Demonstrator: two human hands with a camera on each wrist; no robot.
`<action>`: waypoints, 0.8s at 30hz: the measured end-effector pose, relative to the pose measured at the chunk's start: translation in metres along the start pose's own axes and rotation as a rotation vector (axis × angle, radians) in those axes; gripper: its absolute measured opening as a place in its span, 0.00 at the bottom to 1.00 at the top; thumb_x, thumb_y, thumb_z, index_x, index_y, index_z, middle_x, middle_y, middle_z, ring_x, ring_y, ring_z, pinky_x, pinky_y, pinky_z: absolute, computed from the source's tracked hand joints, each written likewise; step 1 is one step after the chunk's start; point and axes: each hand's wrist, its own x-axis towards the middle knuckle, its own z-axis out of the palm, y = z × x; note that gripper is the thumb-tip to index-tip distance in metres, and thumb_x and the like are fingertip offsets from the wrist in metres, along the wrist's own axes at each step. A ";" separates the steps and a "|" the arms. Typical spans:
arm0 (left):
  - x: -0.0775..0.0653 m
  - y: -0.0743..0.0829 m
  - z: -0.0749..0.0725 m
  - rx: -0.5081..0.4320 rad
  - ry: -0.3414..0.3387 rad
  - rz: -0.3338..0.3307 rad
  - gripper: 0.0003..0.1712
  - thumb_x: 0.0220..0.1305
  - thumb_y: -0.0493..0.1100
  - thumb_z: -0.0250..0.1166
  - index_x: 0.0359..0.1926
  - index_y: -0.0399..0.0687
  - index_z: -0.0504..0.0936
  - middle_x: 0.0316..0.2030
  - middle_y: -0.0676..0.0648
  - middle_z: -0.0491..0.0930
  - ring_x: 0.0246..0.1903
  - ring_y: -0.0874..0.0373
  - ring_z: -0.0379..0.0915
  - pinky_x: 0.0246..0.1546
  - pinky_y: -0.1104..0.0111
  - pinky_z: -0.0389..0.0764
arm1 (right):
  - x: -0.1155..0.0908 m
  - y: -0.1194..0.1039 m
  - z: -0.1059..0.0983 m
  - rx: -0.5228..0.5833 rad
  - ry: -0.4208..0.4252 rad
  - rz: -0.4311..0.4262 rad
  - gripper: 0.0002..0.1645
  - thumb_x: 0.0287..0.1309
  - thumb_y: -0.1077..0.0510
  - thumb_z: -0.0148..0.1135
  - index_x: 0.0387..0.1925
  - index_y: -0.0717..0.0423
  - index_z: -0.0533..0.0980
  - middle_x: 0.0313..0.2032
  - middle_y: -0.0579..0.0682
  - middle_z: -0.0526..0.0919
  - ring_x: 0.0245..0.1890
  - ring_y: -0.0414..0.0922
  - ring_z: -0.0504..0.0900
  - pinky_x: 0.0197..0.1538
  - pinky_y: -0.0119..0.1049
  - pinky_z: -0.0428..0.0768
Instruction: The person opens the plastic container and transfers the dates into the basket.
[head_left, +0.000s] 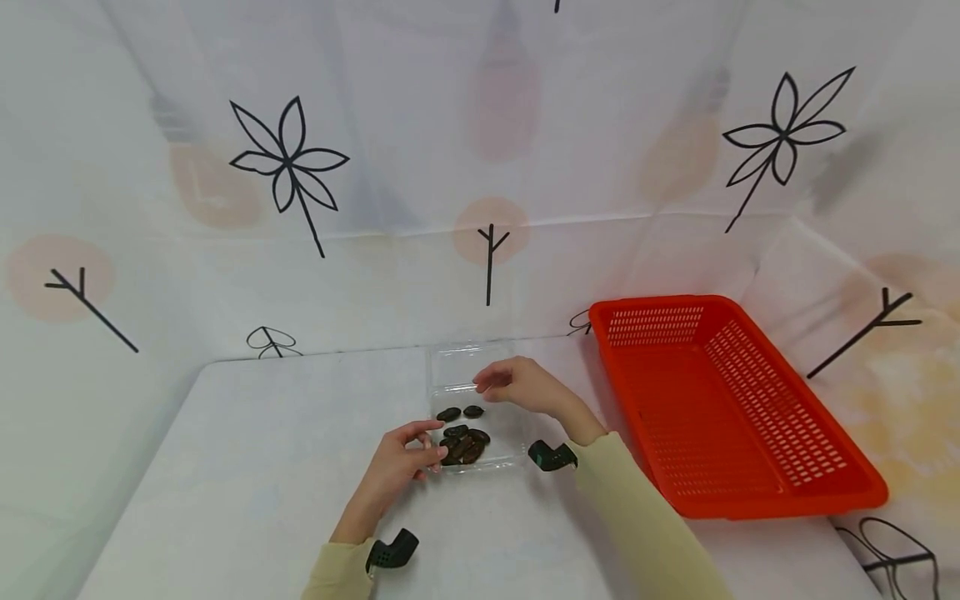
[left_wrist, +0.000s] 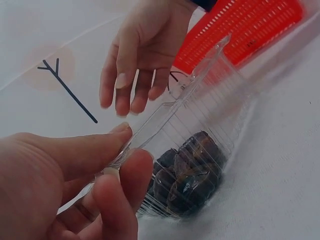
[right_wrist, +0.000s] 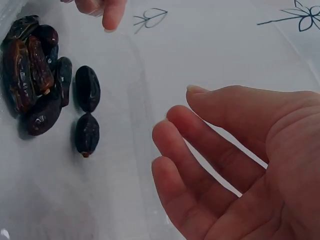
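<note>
White tablecloth (head_left: 255, 475) stretches left of the left hand (head_left: 401, 458), which pinches the nearest side edge of a clear plastic clamshell container (head_left: 506, 460); a red slotted basket (head_left: 697, 400) bounds the room rightward of the right hand (head_left: 525, 385), loosely open and holding nothing. Inside the container, glossy, wrinkled dark-brown dates (head_left: 467, 446) lie heaped beside the left fingertips, two apart toward the right hand.

One clear plastic container (head_left: 504, 427) holds two dates (right_wrist: 88, 89) set apart and a heap (right_wrist: 39, 75) of at least six, some partly hidden. Around the container: one left hand (head_left: 397, 458), one right hand (head_left: 527, 385), two black wrist cameras (head_left: 394, 551) and, to its right, one red plastic basket (head_left: 697, 400).
</note>
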 end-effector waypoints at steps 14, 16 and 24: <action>-0.010 0.015 0.001 0.006 -0.022 0.001 0.28 0.61 0.34 0.70 0.62 0.34 0.76 0.32 0.47 0.71 0.26 0.56 0.79 0.22 0.71 0.70 | 0.018 0.006 0.011 0.007 -0.130 0.083 0.19 0.62 0.62 0.65 0.54 0.63 0.81 0.51 0.56 0.85 0.50 0.45 0.83 0.60 0.49 0.73; -0.015 0.023 0.003 0.010 -0.026 0.005 0.28 0.61 0.34 0.70 0.62 0.34 0.76 0.31 0.46 0.71 0.26 0.55 0.80 0.23 0.71 0.70 | 0.018 0.006 0.011 -0.012 -0.161 0.095 0.21 0.60 0.62 0.66 0.55 0.63 0.81 0.52 0.55 0.84 0.52 0.45 0.82 0.61 0.49 0.73; -0.018 0.027 0.003 0.033 -0.021 0.014 0.28 0.61 0.34 0.70 0.61 0.34 0.76 0.31 0.46 0.71 0.27 0.55 0.80 0.24 0.70 0.71 | 0.025 0.010 0.015 -0.075 -0.240 0.100 0.24 0.57 0.65 0.68 0.57 0.62 0.80 0.52 0.51 0.84 0.54 0.46 0.81 0.60 0.45 0.74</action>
